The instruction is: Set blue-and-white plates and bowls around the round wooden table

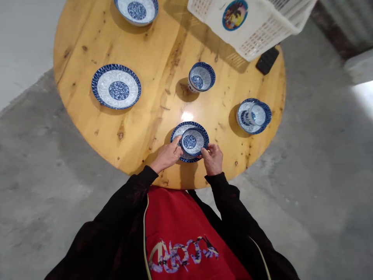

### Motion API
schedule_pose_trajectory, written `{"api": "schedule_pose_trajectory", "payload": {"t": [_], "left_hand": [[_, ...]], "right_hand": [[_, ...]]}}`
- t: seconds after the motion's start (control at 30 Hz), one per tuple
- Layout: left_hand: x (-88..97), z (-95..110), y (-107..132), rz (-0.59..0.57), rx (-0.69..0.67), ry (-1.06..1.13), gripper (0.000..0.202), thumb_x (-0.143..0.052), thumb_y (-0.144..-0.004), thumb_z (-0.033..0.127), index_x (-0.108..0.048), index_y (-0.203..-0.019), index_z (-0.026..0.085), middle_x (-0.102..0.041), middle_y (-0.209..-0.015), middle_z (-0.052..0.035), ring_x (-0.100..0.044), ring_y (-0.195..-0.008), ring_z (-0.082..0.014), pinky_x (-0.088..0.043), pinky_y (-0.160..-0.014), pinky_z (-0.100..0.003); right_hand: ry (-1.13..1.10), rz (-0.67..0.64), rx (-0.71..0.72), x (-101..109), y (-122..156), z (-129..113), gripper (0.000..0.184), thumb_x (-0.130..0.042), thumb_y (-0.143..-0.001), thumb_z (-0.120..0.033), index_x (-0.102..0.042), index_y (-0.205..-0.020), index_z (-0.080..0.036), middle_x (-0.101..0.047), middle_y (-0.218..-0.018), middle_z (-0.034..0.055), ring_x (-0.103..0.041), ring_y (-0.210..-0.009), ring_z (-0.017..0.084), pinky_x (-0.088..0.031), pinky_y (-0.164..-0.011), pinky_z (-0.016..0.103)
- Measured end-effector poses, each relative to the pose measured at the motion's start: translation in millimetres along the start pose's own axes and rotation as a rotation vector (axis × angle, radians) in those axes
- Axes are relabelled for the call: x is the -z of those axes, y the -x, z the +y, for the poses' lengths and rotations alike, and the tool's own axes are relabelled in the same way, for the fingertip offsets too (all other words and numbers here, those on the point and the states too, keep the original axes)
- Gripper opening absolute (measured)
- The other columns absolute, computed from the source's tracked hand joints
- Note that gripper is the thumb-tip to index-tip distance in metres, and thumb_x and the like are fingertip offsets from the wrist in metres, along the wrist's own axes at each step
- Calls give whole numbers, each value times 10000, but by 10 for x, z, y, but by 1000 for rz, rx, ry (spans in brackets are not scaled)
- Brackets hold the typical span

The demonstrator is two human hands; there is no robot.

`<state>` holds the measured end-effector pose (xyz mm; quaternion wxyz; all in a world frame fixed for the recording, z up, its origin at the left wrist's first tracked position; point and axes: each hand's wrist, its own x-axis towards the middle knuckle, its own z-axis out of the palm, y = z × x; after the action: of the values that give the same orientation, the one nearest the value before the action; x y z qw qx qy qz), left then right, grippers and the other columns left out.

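Observation:
Near the table's front edge, a small blue-and-white bowl [192,140] is held between my two hands, above a wider blue-rimmed plate [186,125]. My left hand [170,154] grips the bowl's left side, fingers closed at its rim. On the opposite side, my right hand [213,158] pinches the lower right rim between thumb and fingers. Whether the bowl rests on the plate or hovers just over it, I cannot tell. The fingertips under the bowl are partly hidden.
The round wooden table [157,128] also bears a stack of bowls [201,77], a bowl with a smaller cup inside [254,116], an oval-looking plate [116,86] and a large bowl [136,11]. A white plastic basket [221,23] stands at the back, beside a black phone [267,60].

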<state>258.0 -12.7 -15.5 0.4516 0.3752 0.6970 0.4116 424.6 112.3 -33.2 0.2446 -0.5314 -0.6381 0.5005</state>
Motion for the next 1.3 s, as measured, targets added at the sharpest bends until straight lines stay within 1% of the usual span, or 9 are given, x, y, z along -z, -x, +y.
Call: {"api": "schedule_pose_trajectory", "payload": {"t": [0.17, 0.37, 0.47, 0.57, 0.7, 0.83, 0.97, 1.1, 1.3], "left_hand": [[27, -31, 24, 8, -8, 26, 571, -382, -933, 218, -405, -1499, 142, -752, -884, -31, -692, -740, -167, -526, -746, -277], [199, -156, 235, 165, -4, 83, 504, -412, -928, 225, -482, -1421, 148, -749, -876, -28, -693, -748, -157, -530, -786, -281], [281, -269, 398, 230, 16, 100, 444, -412, -936, 236, -554, -1346, 142, -748, -880, -33, -696, -762, -156, -531, -802, -286], [285, -387, 552, 272, 59, 118, 417, -414, -949, 259, -588, -1305, 126, -750, -875, -44, -694, -757, -162, -534, -790, -292], [193, -490, 687, 276, 90, 146, 405, -416, -958, 276, -602, -1291, 139, -758, -900, -50, -696, -765, -166, -530, -760, -284], [144, -495, 737, 269, 84, 140, 401, -424, -950, 275, -612, -1282, 151, -751, -872, -41, -693, -771, -170, -519, -749, -278], [194, -459, 757, 256, 80, 102, 392, -441, -931, 269, -626, -1263, 173, -739, -837, -17, -667, -736, -161, -500, -730, -272], [248, -465, 779, 267, 82, 106, 410, -425, -935, 277, -623, -1266, 139, -738, -843, -32, -663, -737, -163, -495, -719, -274], [282, -524, 842, 282, 98, 122, 417, -432, -943, 300, -616, -1280, 139, -739, -853, -40, -684, -760, -164, -510, -746, -273]], "right_hand": [[-43, 2, -81, 31, 11, -33, 413, -735, -680, -479, -561, -913, -185, -621, -732, -32, -601, -544, 133, -577, -524, 318], [-78, 3, -131, 115, 54, -62, 465, -767, -679, -506, -611, -954, -165, -619, -578, -38, -618, -513, 147, -589, -562, 321], [-75, -20, -131, 96, 70, -51, 417, -770, -677, -494, -622, -885, -163, -602, -596, -38, -601, -528, 134, -597, -582, 327], [-75, -35, -118, 58, 82, -40, 328, -758, -679, -440, -618, -797, -168, -587, -635, -37, -573, -553, 124, -601, -598, 342], [-71, -25, -123, 35, 96, -40, 272, -745, -666, -401, -610, -736, -176, -565, -621, -42, -552, -570, 123, -603, -603, 340], [-66, -15, -125, 33, 106, -41, 272, -753, -646, -397, -596, -707, -183, -535, -592, -55, -524, -546, 109, -610, -588, 333], [-70, 2, -133, 23, 110, -31, 277, -765, -630, -389, -603, -714, -181, -542, -592, -57, -520, -530, 102, -626, -601, 347], [-73, 6, -137, 14, 110, -35, 297, -776, -625, -399, -608, -722, -174, -553, -576, -55, -537, -518, 108, -624, -592, 341], [-108, 71, -168, 43, 176, -108, 395, -799, -644, -461, -648, -851, -161, -613, -580, -36, -622, -507, 138, -589, -537, 295]]}}
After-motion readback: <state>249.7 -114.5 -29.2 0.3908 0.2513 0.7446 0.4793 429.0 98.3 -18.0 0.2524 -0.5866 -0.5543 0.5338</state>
